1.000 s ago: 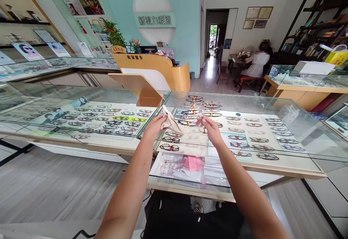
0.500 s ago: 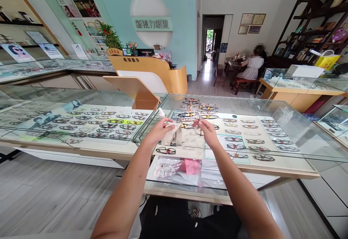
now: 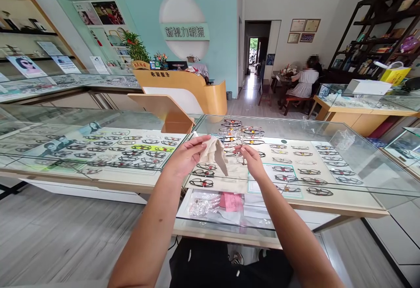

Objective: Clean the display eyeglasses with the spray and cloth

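My left hand (image 3: 185,156) is closed, pinching a beige cloth (image 3: 217,151) between thumb and fingers. The cloth hangs in folds with a loose corner pointing down. My right hand (image 3: 252,157) grips a pair of thin-framed eyeglasses (image 3: 241,159); the fingers partly hide them. Cloth and eyeglasses are apart, both held above a glass display case (image 3: 331,126). Beneath my hands, rows of spectacle frames (image 3: 310,171) lie inside the case.
A tilted wooden board (image 3: 160,106) stands on the glass to the left. Below the case front, an open drawer holds plastic bags (image 3: 201,205) and a pink paper (image 3: 231,201). Another person (image 3: 303,81) sits at a table at the back right. A wooden counter (image 3: 177,88) stands behind.
My left hand has moved left and slightly up, drawing the cloth away from the right hand. The cloth now hangs down more. My right hand stays nearly in place with the eyeglasses.
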`<state>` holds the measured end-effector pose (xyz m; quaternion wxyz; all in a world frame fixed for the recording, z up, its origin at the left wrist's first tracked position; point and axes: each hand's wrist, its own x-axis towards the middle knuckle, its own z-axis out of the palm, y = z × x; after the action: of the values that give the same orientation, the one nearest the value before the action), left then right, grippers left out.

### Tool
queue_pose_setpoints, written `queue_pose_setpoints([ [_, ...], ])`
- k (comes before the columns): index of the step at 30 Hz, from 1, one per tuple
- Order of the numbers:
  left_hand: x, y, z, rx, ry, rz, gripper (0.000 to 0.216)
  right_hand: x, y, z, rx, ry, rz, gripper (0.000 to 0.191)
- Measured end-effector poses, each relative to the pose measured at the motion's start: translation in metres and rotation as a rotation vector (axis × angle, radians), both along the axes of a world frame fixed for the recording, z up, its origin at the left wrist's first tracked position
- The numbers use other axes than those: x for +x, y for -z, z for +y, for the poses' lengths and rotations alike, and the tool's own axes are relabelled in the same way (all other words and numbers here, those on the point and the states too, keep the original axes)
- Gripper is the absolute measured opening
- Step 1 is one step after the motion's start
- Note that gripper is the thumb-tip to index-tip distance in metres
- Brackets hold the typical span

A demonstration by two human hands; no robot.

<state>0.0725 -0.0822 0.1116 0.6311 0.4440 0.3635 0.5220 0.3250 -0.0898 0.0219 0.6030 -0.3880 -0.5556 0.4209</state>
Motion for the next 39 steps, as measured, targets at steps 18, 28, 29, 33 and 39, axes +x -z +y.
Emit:
queue_pose_setpoints([
  [18, 0.024, -0.008, 0.009, 0.646, -0.507, 0.751, 0.014, 0.000, -0.003, -0.002, -0.014, 0.001, -0.015, 0.040],
  [28, 0.040, -0.034, 0.022, 0.631, -0.410, 1.026, 0.022, 0.000, -0.008, -0.005, 0.001, 0.000, -0.008, 0.038],
  [29, 0.040, -0.035, 0.024, 0.647, -0.432, 1.084, 0.024, 0.000, -0.008, -0.006, 0.003, 0.003, -0.011, 0.039],
  [33, 0.038, -0.045, 0.028, 0.716, -0.525, 1.238, 0.032, -0.001, -0.008, -0.006, 0.009, 0.006, -0.003, 0.038],
  [39, 0.034, -0.066, 0.025, 0.819, -0.601, 1.271, 0.047, -0.002, -0.010, -0.008, 0.002, -0.004, 0.009, 0.039],
])
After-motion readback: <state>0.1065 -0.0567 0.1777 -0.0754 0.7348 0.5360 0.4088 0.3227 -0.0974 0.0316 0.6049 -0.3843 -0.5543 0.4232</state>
